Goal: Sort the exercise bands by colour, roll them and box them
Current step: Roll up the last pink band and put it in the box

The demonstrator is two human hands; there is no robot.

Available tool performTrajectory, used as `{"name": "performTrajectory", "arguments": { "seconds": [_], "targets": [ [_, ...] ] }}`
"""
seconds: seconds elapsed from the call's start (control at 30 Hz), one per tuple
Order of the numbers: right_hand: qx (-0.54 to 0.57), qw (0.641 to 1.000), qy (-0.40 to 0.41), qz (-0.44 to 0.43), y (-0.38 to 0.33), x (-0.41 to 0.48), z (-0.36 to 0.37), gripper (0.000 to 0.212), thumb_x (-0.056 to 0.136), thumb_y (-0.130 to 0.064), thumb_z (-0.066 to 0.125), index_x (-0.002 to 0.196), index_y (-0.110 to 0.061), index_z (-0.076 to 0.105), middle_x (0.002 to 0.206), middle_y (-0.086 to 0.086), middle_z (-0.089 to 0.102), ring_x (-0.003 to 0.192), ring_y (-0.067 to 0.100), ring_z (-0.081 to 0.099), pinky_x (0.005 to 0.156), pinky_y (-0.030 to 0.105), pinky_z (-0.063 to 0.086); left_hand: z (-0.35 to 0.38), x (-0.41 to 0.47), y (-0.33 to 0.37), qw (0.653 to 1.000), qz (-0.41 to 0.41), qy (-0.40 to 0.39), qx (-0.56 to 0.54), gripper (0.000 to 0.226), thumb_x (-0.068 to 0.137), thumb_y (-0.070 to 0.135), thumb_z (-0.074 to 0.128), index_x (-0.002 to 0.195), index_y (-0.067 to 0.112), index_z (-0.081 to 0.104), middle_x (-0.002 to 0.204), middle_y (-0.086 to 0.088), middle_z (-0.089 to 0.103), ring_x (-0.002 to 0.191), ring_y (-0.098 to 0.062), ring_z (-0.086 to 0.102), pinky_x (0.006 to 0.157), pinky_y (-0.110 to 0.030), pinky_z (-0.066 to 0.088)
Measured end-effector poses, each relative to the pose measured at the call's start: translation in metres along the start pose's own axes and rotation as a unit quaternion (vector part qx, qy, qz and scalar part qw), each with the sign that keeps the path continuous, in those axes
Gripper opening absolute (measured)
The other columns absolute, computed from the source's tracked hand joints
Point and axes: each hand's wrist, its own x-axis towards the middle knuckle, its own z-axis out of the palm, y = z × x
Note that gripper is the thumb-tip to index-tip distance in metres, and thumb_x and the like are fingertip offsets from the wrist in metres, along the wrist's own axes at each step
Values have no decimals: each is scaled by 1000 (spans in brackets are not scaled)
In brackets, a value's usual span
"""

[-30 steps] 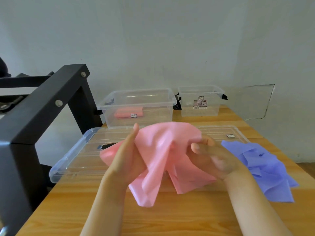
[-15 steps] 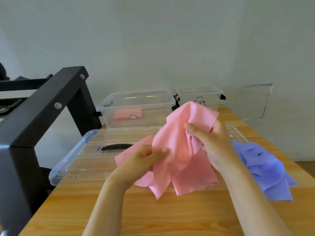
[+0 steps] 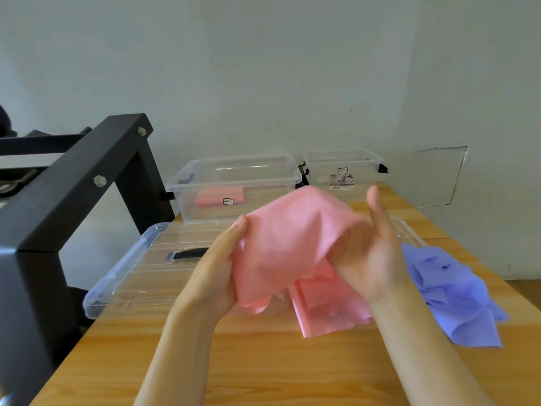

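I hold a pink exercise band [image 3: 287, 244] bunched up above the table between both hands. My left hand [image 3: 216, 273] grips its left edge, thumb on the front. My right hand [image 3: 371, 253] has its palm toward me, fingers curled into the band's right side and thumb raised clear of it. A second pink band [image 3: 330, 312] lies flat on the table under my hands. A crumpled pile of lilac-blue bands [image 3: 450, 288] lies to the right. One rolled pink band [image 3: 219, 196] sits inside the left clear box [image 3: 234, 171].
A second clear box [image 3: 342, 168] stands at the back right by the wall. A clear lid [image 3: 140, 259] with a black handle lies flat behind my hands. A black metal frame [image 3: 73, 186] rises at the left table edge. Bare wooden table [image 3: 263, 361] lies nearest me.
My right hand came down from its raised grip and turned palm toward me, thumb lifting off. My left hand rose to the band's left edge. The band now bunches between both hands.
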Motion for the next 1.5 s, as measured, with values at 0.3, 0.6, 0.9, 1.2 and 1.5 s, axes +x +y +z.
{"name": "performTrajectory", "arguments": {
  "seconds": [0.3,0.6,0.9,1.2,1.5],
  "targets": [
    [-216,970,-53,96,4,-7,-7,54,59,-34,90,104,-8,73,91,10,71,79,21,68,65,32,57,-5,-2,-2,991,23,-64,117,54,75,22,71,127,18,57,113,-11,71,102,-28,69,79,-35,57],
    [-195,981,7,2,3,-8,10,19,67,-24,79,83,-15,74,73,3,69,66,14,64,57,21,51,0,-6,4,995,12,-63,80,34,75,12,75,108,15,68,97,-16,73,78,-31,70,65,-46,59],
    [-309,949,-64,4,3,-13,13,38,79,-23,69,111,-44,67,110,-2,71,103,20,67,78,31,54,-10,-1,4,997,28,-64,39,60,60,41,88,109,12,72,100,-15,72,86,-25,70,69,-35,58],
    [-291,952,-81,48,-12,-22,25,49,74,-24,71,121,-24,54,97,3,71,84,19,69,62,27,54,-4,-2,3,996,42,-72,-33,47,67,35,85,108,15,73,100,-13,70,88,-26,67,73,-36,57],
    [-343,938,-27,43,-7,-14,15,33,66,-33,80,96,-21,74,92,8,72,78,23,65,64,31,46,-5,2,-2,999,23,-34,22,47,68,4,66,115,7,62,99,-15,70,88,-28,68,72,-36,58]
  ]
}}
